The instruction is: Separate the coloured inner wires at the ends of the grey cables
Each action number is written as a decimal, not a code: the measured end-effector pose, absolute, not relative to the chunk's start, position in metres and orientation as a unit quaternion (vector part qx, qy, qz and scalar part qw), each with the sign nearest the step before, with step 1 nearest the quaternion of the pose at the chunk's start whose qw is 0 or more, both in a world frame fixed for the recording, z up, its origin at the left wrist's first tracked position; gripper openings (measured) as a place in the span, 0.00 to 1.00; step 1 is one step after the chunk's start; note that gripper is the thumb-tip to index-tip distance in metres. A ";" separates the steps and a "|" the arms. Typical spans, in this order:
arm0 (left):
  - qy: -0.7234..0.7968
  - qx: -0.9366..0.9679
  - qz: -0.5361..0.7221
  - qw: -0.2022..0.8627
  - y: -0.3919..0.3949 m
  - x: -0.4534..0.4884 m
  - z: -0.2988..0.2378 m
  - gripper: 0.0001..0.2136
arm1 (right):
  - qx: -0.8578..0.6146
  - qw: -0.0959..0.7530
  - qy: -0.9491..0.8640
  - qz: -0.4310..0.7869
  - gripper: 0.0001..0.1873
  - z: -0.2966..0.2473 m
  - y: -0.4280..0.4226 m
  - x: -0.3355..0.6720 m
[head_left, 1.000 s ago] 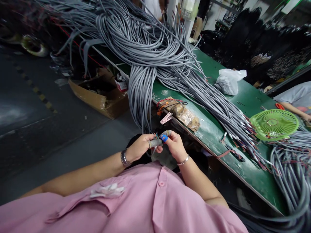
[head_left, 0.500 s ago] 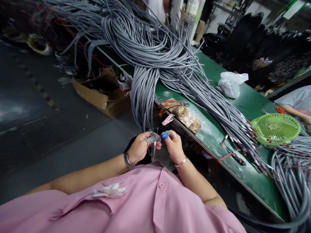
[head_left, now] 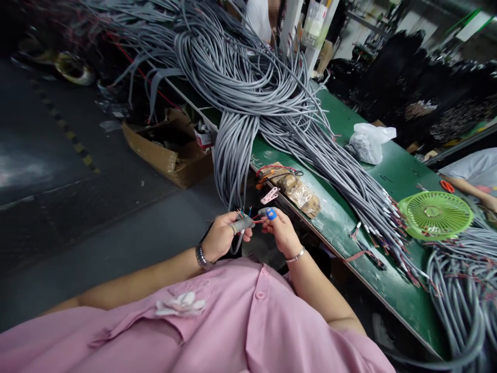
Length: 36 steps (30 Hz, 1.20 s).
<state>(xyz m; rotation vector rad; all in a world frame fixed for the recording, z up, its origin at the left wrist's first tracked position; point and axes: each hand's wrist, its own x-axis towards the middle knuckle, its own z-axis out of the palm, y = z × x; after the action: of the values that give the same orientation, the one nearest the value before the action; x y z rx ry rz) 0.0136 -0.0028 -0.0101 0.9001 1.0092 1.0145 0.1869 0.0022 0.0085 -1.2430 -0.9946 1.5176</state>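
My left hand point(head_left: 223, 235) is closed around the end of a grey cable point(head_left: 237, 239), with coloured inner wires point(head_left: 244, 213) fanning out above its taped forefinger. My right hand point(head_left: 282, 231), with a blue cap on the thumb tip and tape on the forefinger, pinches one thin red wire pulled sideways from that cable end. Both hands hover over my lap, in front of the edge of the green table point(head_left: 392, 280). A big bundle of grey cables point(head_left: 272, 103) lies across the table and hangs over its edge just beyond my hands.
A pink clip point(head_left: 269, 195) and a taped brown block point(head_left: 297, 189) sit at the table edge. A green fan grille point(head_left: 435, 213), a white plastic bag point(head_left: 368, 141) and more cable coils point(head_left: 462, 290) lie to the right. A cardboard box point(head_left: 169, 150) stands on the floor. Another person's arm point(head_left: 471, 181) rests far right.
My right hand has drawn slightly away from the left, pulling one red wire out sideways from the cable end. The view has shifted a little.
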 end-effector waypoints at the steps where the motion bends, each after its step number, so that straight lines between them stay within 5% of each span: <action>1: 0.451 0.410 0.438 0.661 -0.004 0.014 -0.007 0.08 | -0.495 0.437 -0.419 0.623 0.18 0.011 0.003 0.185; 16: 0.461 0.422 0.414 0.661 0.001 0.019 0.007 0.09 | -0.520 0.512 -0.365 0.578 0.11 0.010 0.004 0.173; 26: 0.380 0.322 0.433 0.751 0.014 0.015 0.015 0.12 | -0.421 0.465 -0.274 0.729 0.27 0.011 0.036 0.191; 33: 0.339 0.317 0.430 0.775 0.030 0.013 0.009 0.10 | -0.522 0.558 -0.370 0.528 0.27 0.003 0.042 0.179; 36: 0.325 0.303 0.413 0.795 0.035 0.016 0.014 0.10 | -0.491 0.561 -0.344 0.570 0.29 -0.004 0.045 0.177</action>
<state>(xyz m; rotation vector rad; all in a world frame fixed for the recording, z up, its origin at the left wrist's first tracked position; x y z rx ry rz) 0.0164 0.0350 0.0136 0.6506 0.6982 0.8881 0.1773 0.0445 -0.0036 -1.1570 -0.8108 1.3436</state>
